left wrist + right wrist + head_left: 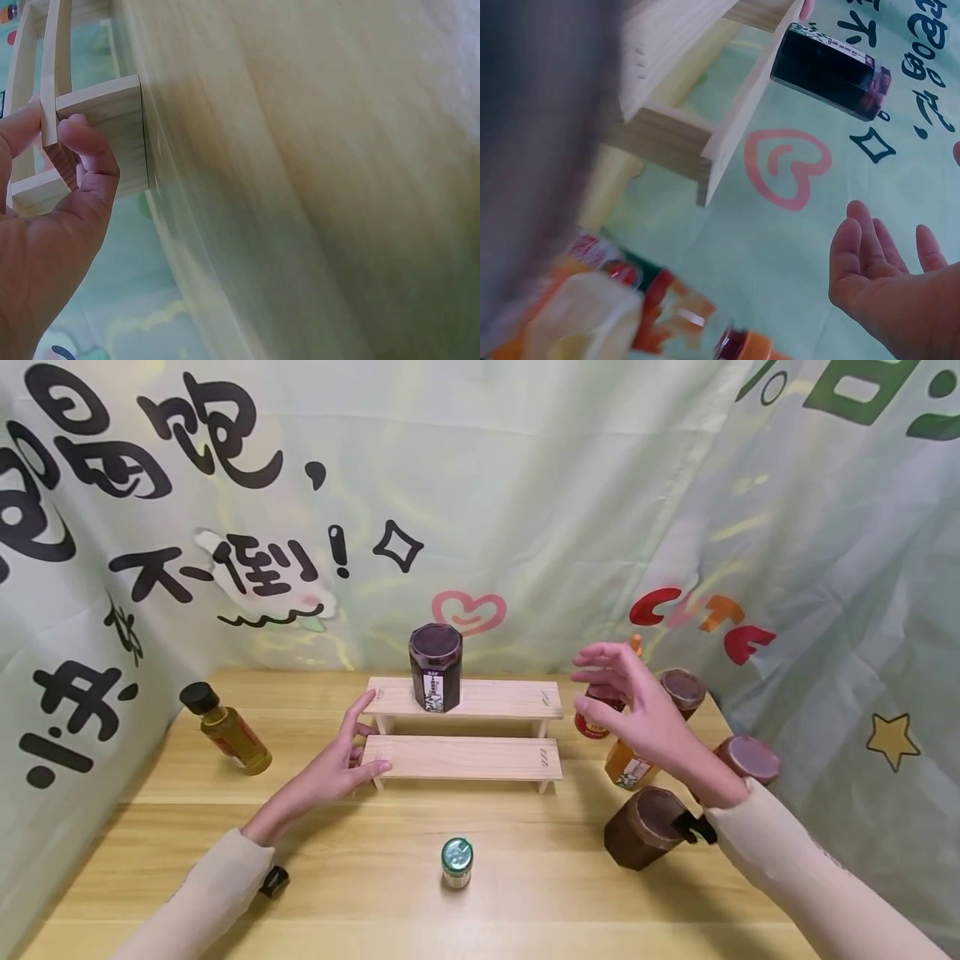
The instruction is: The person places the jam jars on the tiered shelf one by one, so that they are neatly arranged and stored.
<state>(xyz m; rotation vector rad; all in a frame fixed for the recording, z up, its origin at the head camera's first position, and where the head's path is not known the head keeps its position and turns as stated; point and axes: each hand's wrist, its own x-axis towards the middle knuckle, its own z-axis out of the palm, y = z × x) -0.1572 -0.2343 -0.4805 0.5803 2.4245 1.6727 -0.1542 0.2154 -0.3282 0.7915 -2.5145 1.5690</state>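
Wooden step rack (465, 756) on surface (375, 893): left hand (337, 764) grips its lower step end, dark-filled jar (435, 668) upright on top step. Right hand (637, 706) open, empty, above bottles (626, 764).

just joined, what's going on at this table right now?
A person sits at a light wooden table with a two-tier pale wooden step shelf in the middle. The left hand grips the left end of the shelf's lower step, thumb on top. The right hand hovers open in the air above a cluster of brown-lidded jars and orange sauce bottles, holding nothing. A dark hexagonal jar stands on the top step; a small green-capped jar stands in front.
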